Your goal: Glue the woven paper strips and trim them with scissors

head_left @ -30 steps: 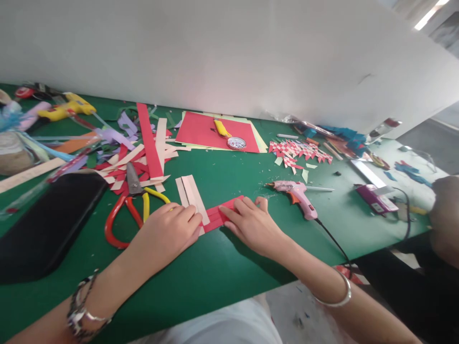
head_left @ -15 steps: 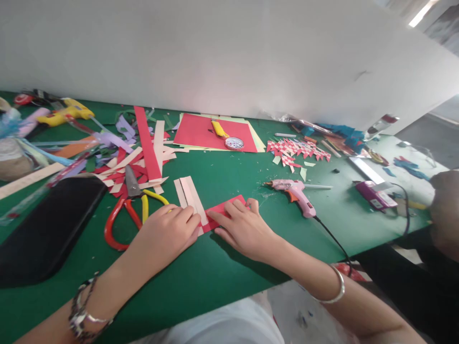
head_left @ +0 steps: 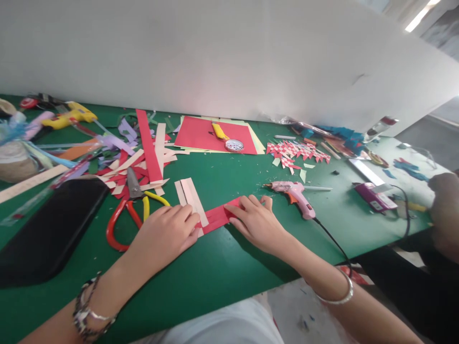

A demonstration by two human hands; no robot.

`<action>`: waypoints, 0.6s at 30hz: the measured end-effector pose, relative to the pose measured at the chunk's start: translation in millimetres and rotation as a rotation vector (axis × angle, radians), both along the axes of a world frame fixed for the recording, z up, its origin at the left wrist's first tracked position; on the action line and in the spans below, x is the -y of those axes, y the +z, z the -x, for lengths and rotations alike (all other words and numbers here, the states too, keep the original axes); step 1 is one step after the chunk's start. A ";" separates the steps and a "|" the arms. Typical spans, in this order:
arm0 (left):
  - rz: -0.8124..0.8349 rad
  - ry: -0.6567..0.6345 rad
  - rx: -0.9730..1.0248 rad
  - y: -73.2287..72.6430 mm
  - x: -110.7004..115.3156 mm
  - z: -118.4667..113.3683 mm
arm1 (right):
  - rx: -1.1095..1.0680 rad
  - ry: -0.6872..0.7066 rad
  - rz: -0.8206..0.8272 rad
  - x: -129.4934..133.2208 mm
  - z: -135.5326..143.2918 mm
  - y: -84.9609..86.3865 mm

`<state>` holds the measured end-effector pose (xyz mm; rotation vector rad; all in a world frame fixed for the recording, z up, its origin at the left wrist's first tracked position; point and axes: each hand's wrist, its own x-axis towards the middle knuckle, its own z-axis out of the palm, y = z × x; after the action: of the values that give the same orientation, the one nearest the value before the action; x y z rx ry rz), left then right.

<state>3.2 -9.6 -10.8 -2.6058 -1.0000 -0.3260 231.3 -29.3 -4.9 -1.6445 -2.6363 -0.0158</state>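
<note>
Scissors (head_left: 125,215) lie idle at left. Our left hand (head_left: 165,234) lies flat, grasping nothing, pinning the cream strips (head_left: 191,200); our right hand (head_left: 256,222) presses open-fingered on the red strips (head_left: 217,217). Weave barely begun, we judge; glue gun (head_left: 296,193) untouched.

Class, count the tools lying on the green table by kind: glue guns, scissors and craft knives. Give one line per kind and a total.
Glue guns: 2, the pink gun and the yellow gun.
Scissors: 1.
Craft knives: 1, the yellow knife on the red sheet.
Total: 4.
</note>
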 end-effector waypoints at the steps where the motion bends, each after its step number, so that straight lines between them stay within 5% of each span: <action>1: 0.008 0.044 0.010 0.4 0.2 1.1 | -0.005 -0.001 0.001 -0.5 -0.3 -0.1; 7: -0.013 0.301 0.067 1.8 2.4 4.4 | -0.063 0.037 -0.021 -4.2 0.9 0.6; 12: 0.060 0.328 0.112 -4.7 4.5 2.8 | -0.215 0.022 -0.089 -10.5 7.0 8.7; 18: 0.202 0.351 0.192 -9.6 3.6 3.4 | -0.266 0.163 -0.058 -30.6 21.9 25.2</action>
<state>-0.3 -13.2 -20.4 -2.5377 -1.6046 -0.4095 209.4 1.3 20.4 -1.3069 -2.5300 0.1213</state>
